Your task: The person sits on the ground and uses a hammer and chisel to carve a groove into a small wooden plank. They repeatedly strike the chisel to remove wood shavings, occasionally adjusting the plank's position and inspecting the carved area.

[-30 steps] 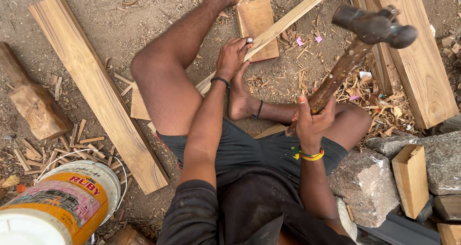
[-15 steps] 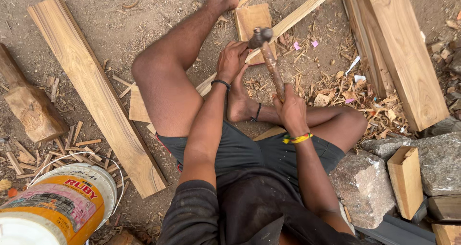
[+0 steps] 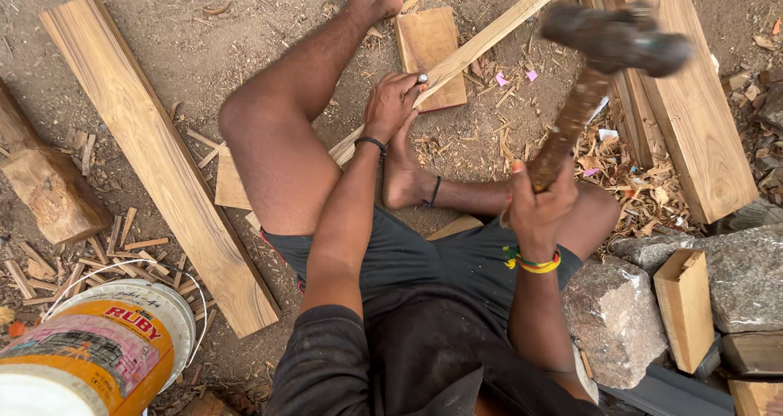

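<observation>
Here, bucket [image 3: 98,359] shut | right hand [image 3: 538,204] grips hammer [image 3: 608,49]

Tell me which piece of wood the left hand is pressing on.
The thin slanted strip under the left hand; the broad planks lie untouched at either side.

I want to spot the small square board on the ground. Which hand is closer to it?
Left. The left hand sits right beside the small square board, on the long wooden strip. The right hand holds the hammer farther off.

Hammer head [image 3: 617,37] blurred, well above right-hand fingers [image 3: 530,189]. Chisel [image 3: 422,79] mostly hidden inside left-hand fingers [image 3: 401,90]. Paint bucket [image 3: 98,359] cut off at frame's edge.
</observation>
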